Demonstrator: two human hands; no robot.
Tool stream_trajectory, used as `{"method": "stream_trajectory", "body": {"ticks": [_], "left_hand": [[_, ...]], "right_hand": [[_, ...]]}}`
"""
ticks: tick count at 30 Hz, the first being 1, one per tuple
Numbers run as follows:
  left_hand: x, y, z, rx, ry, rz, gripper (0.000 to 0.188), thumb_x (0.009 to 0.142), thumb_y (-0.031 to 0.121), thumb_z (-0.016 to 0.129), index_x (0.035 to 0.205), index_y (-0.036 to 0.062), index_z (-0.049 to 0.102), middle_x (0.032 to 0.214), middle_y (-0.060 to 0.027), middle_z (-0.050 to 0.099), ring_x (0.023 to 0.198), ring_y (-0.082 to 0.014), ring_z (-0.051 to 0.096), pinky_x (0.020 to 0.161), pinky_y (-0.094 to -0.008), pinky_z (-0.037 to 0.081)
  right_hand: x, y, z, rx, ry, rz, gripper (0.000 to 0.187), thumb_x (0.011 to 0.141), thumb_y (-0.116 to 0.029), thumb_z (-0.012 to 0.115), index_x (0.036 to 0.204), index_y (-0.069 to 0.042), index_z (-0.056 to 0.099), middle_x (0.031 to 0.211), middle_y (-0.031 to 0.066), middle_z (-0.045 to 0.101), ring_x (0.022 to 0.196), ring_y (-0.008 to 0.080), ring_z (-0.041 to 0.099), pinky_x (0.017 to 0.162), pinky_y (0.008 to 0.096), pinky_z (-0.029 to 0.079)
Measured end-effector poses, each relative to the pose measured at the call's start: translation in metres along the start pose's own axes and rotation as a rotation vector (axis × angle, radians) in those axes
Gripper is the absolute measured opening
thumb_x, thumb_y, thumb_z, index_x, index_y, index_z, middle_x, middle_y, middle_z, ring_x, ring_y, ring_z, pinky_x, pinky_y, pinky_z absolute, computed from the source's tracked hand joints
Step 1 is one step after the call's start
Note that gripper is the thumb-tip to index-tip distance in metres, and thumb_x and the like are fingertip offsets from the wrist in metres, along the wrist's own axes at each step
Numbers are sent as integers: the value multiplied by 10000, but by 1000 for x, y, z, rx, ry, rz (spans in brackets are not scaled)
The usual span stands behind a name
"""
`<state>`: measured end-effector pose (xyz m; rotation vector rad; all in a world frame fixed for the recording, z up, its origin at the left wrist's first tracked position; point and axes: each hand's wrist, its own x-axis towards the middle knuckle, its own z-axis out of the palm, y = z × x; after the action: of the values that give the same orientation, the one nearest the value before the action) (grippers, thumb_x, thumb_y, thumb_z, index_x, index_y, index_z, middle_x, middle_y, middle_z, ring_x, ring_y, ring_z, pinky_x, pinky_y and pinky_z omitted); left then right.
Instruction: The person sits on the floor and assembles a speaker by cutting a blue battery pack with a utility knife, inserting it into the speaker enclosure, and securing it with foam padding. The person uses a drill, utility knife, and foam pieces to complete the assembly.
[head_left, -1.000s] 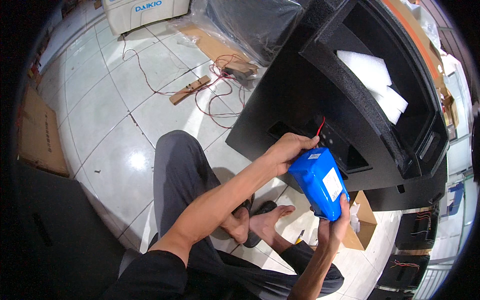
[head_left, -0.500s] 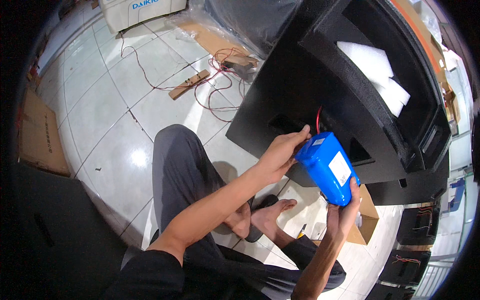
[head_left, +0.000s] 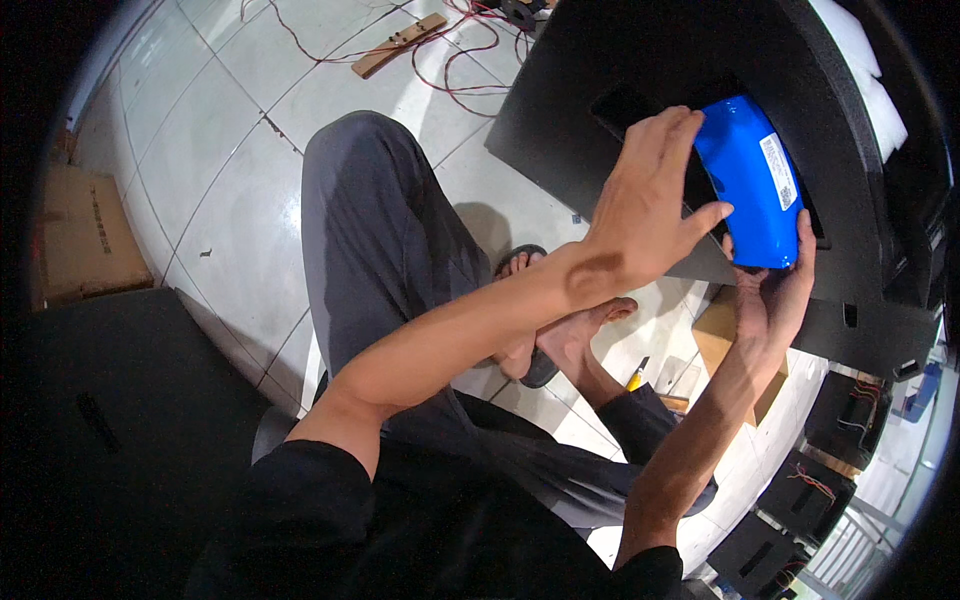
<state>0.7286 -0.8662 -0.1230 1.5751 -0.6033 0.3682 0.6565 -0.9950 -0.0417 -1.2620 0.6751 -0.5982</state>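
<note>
A blue shrink-wrapped battery pack (head_left: 745, 185) with a white label is tilted against the dark face of a large black speaker-like cabinet (head_left: 560, 60), over a cut-out opening in it. My right hand (head_left: 770, 300) grips the pack's lower end, thumb and fingers on either side. Along the pack's left edge lies my left hand (head_left: 650, 190), fingers stretched out at its upper corner and thumb spread away lower down. The pack's back and most of the opening behind it are hidden.
White foam (head_left: 865, 70) sits inside the cabinet at upper right. Red and black wires (head_left: 455, 75) and a wooden strip (head_left: 398, 45) lie on the tiled floor. A yellow utility knife (head_left: 637, 377) is near my foot, beside an open cardboard box (head_left: 715, 335). Further black boxes (head_left: 805, 495) stand at right.
The battery pack has moved up and right to the cabinet's opening and turned more upright. My left hand has loosened from its top end and spread along its side. The view has shifted downward.
</note>
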Motion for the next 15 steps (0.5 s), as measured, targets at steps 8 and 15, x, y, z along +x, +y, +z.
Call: {"method": "stream_trajectory", "body": {"ticks": [8,15], "left_hand": [[1,-4,17,200,-32,272,842,727,248,805,1387,-75,394,1466,-340,292,1335,-483,348,1098,-534,316],[-4,-10,21,261,-126,290,865,779,292,755,1414,-116,333,1490,-347,247,1371,-491,294,1140,-537,264]], "right_hand": [[3,-1,0,-6,19,-100,602,889,-336,706,1242,101,490,1178,243,556,1120,281,569,864,400,561],[-14,3,-4,-766,-92,-343,488,912,-264,702,1189,121,588,1094,204,648,1000,195,618,891,323,493]]}}
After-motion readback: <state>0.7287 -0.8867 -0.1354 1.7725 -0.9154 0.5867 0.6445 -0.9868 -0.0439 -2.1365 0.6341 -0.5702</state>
